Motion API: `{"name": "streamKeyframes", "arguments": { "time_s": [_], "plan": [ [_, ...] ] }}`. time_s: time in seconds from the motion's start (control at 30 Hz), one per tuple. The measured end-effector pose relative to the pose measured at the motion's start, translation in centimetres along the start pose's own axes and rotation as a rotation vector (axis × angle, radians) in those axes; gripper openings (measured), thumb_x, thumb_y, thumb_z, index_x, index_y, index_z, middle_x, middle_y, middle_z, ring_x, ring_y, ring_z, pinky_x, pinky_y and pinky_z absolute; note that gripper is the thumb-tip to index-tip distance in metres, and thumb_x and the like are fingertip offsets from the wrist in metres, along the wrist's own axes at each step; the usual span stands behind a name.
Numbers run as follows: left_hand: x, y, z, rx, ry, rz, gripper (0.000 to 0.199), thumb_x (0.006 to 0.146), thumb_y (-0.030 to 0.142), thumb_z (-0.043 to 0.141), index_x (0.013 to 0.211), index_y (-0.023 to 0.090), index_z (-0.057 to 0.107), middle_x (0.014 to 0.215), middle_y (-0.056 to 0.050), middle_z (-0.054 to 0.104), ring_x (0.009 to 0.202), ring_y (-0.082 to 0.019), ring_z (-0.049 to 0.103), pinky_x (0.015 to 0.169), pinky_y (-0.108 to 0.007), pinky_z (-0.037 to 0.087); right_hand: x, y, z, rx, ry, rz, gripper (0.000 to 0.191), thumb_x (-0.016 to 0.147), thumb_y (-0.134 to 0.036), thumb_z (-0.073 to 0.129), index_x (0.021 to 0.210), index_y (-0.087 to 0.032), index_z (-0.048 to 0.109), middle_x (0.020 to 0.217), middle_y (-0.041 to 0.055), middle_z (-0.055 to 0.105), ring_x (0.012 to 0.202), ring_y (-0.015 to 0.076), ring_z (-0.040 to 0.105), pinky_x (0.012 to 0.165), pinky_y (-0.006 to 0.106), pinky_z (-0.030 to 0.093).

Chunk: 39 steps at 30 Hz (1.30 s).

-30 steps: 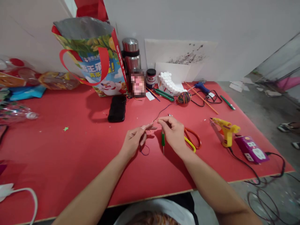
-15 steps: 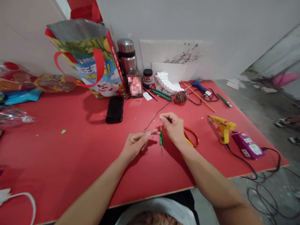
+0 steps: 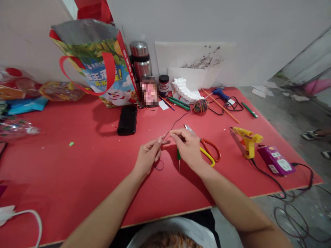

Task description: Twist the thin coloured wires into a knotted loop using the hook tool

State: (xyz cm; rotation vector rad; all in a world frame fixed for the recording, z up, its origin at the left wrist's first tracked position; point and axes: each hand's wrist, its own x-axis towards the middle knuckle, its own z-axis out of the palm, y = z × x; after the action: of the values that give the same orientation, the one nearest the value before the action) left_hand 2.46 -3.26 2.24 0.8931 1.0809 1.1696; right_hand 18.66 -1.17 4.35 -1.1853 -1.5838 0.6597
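Observation:
My left hand is closed in a pinch on a thin dark thread that runs back to a multicoloured yarn ball. A loop of the thread hangs below the fingers. Close beside it, my right hand has thumb and forefinger pinched near the thread; whatever lies between those fingertips is too small to make out. Partly covered by my right hand, a green-handled tool with a thin metal tip lies on the table. Scissors with orange and yellow handles lie just right of that hand.
On the red table are a black phone, a yellow glue gun and a purple power box with cables. Behind stand a shopping bag, a steel flask, a jar and a white beaded piece.
My right hand has moved left and closer to my left hand, away from above the green tool's tip. More of the scissors shows now.

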Motion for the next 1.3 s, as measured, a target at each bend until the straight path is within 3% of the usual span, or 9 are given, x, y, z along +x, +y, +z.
{"name": "streamKeyframes", "arguments": {
  "time_s": [0.13, 0.2, 0.3, 0.57, 0.73, 0.87, 0.97, 1.1, 1.3],
  "plan": [
    [0.4, 0.4, -0.5, -0.227, 0.036, -0.104, 0.038, 0.089, 0.039, 0.075, 0.117, 0.014, 0.078, 0.05, 0.005, 0.057, 0.039, -0.004, 0.032, 0.041, -0.017, 0.027, -1.8, -0.8, 1.3, -0.127, -0.212, -0.366, 0.025, 0.103, -0.017, 0.051, 0.109, -0.022, 0.074, 0.108, 0.0091, 0.08, 0.1, 0.0198, 0.075, 0.09, 0.033, 0.06],
    [0.4, 1.0, -0.5, -0.324, 0.025, -0.167, 0.039, 0.086, 0.036, 0.078, 0.117, 0.014, 0.078, 0.082, -0.007, 0.078, 0.05, -0.005, 0.052, 0.048, -0.018, 0.04, -2.4, -0.8, 1.9, -0.254, -0.28, -0.493, 0.029, 0.104, -0.016, 0.047, 0.11, -0.02, 0.074, 0.108, 0.011, 0.08, 0.096, 0.022, 0.076, 0.083, 0.034, 0.062],
    [0.1, 1.5, -0.4, -0.385, 0.009, -0.192, 0.039, 0.079, 0.031, 0.085, 0.113, 0.014, 0.08, 0.113, -0.016, 0.08, 0.078, -0.014, 0.071, 0.064, -0.021, 0.053, -2.8, -0.8, 2.3, -0.376, -0.321, -0.556, 0.029, 0.103, -0.015, 0.046, 0.109, -0.019, 0.075, 0.107, 0.0114, 0.081, 0.089, 0.0227, 0.077, 0.076, 0.033, 0.062],
    [0.2, 1.3, -0.5, -0.307, 0.05, -0.024, 0.03, 0.081, 0.029, 0.083, 0.108, 0.016, 0.082, 0.074, -0.005, 0.076, 0.041, 0.0, 0.032, 0.042, -0.015, 0.032, -1.4, -1.7, 0.4, -0.138, -0.114, -0.462, 0.025, 0.098, -0.011, 0.056, 0.118, -0.02, 0.069, 0.108, 0.011, 0.076, 0.104, 0.0216, 0.073, 0.09, 0.036, 0.061],
    [0.2, 0.8, -0.5, -0.218, 0.031, 0.063, 0.018, 0.083, 0.032, 0.081, 0.09, 0.016, 0.082, 0.053, 0.004, 0.056, 0.041, -0.001, 0.029, 0.042, -0.016, 0.023, -0.5, -1.4, 0.2, -0.285, -0.162, -0.44, 0.036, 0.094, -0.015, 0.063, 0.13, -0.018, 0.064, 0.115, 0.0146, 0.069, 0.105, 0.0258, 0.066, 0.088, 0.042, 0.059],
    [-0.4, 0.4, -0.3, -0.185, -0.006, 0.061, 0.016, 0.085, 0.032, 0.08, 0.083, 0.016, 0.081, 0.047, 0.007, 0.043, 0.042, -0.003, 0.031, 0.043, -0.017, 0.022, -0.6, -0.9, 0.5, -0.295, -0.164, -0.522, 0.019, 0.099, -0.015, 0.06, 0.112, -0.017, 0.072, 0.106, 0.0129, 0.075, 0.098, 0.0247, 0.068, 0.086, 0.042, 0.056],
    [-0.6, 0.7, -0.1, -0.185, -0.032, 0.069, 0.02, 0.09, 0.031, 0.074, 0.103, 0.018, 0.083, 0.047, 0.006, 0.045, 0.043, -0.004, 0.033, 0.044, -0.017, 0.029, -0.5, -0.7, 0.3, -0.171, -0.13, -0.408, 0.016, 0.1, -0.017, 0.06, 0.1, -0.019, 0.075, 0.099, 0.0095, 0.076, 0.093, 0.0211, 0.069, 0.085, 0.037, 0.055],
    [-0.6, 1.5, -0.4, -0.245, -0.036, 0.184, 0.028, 0.092, 0.03, 0.07, 0.117, 0.024, 0.08, 0.085, -0.006, 0.077, 0.044, -0.002, 0.033, 0.045, -0.017, 0.039, 0.5, 0.1, 0.1, 0.084, -0.034, 0.056, 0.01, 0.091, -0.025, 0.07, 0.087, -0.02, 0.077, 0.083, 0.0037, 0.076, 0.074, 0.016, 0.066, 0.07, 0.03, 0.052],
    [-1.5, 1.4, -1.0, -0.105, -0.244, 0.197, 0.029, 0.096, 0.03, 0.067, 0.122, 0.028, 0.079, 0.106, -0.012, 0.081, 0.044, -0.003, 0.035, 0.047, -0.02, 0.05, 1.9, 2.6, 0.3, 0.409, -0.055, 0.481, 0.024, 0.073, -0.038, 0.082, 0.078, -0.015, 0.075, 0.067, 0.0003, 0.069, 0.055, 0.01, 0.05, 0.054, 0.025, 0.04]
  ]
}}
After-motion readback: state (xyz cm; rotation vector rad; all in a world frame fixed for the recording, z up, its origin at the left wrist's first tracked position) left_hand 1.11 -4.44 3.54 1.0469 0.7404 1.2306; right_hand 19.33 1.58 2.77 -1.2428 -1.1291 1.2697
